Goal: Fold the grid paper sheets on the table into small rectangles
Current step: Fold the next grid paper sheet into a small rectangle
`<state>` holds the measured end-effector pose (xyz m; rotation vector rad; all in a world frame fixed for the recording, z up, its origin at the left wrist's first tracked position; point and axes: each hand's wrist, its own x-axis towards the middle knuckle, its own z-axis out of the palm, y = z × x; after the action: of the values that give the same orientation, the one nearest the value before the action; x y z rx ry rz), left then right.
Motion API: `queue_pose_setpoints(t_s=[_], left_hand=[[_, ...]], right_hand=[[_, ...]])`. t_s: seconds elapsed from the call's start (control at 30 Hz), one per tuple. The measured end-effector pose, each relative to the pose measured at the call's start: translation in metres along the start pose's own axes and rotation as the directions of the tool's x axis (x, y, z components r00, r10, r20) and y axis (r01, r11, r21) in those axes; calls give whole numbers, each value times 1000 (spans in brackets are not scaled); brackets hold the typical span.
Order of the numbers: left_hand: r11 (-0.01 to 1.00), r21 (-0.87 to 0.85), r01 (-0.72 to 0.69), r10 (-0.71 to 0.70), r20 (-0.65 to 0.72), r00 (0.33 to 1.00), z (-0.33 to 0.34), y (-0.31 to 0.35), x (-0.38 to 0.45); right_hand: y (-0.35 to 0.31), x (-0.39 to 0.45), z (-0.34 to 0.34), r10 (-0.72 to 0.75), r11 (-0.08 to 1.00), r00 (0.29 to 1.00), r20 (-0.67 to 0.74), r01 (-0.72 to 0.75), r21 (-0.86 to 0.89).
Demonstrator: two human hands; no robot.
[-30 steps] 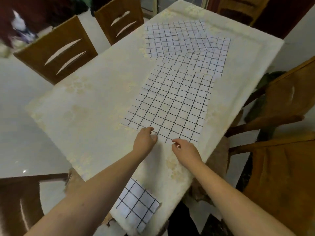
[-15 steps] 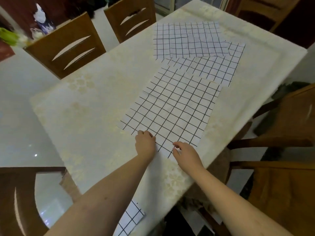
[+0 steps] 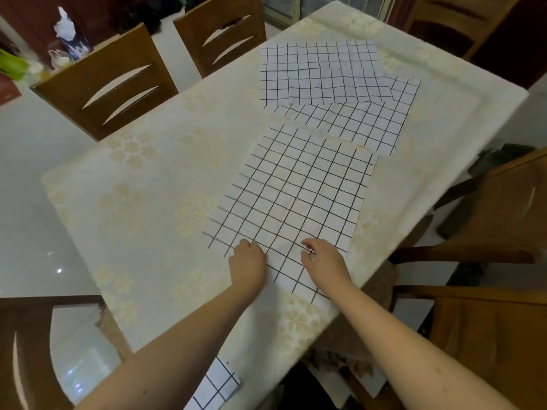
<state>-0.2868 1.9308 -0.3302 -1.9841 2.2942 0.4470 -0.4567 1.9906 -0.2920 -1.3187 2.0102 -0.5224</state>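
Nothing fancy going on with me here, just my two bare arms coming in from the bottom of the shot. No sleeves showing anywhere up to the frame edge, so whatever I'm wearing stops above the elbows. My left hand [image 3: 248, 258] has no ring, watch or band that I can see, and same deal for my right hand [image 3: 324, 257]. Wrists are plain too. Nails look short, but it's too blurry to say more. There are a couple of tiny dark specks on each forearm.
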Motion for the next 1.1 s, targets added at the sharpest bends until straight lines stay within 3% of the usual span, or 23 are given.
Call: queue_pose_setpoints(t_s=[0.13, 0.27, 0.43, 0.63, 0.87, 1.1], left_hand=[[998, -38, -53, 55, 55, 997, 6, 10, -42], [977, -101, -189, 200, 115, 973, 9, 21, -68], [921, -233, -311, 315, -23, 949, -6, 23, -17], [928, -116, -353, 334, -155, 930, -28, 14, 71], [932, -27, -361, 357, -91, 930, -28, 14, 109], [915, -22, -403, 398, -111, 911, -22, 9, 109]], right_hand=[[9, 13, -9, -4, 997, 998, -58, -1, -79], [23, 25, -16, 39, 985, 991, -126, -59, -163], [37, 39, -25, 73, 962, 988, -139, -106, -251], [47, 67, -28, 28, 954, 989, -147, -70, -292], [51, 81, -32, 30, 950, 984, -176, -83, -300], [54, 84, -34, 13, 917, 991, -134, -65, -393]])
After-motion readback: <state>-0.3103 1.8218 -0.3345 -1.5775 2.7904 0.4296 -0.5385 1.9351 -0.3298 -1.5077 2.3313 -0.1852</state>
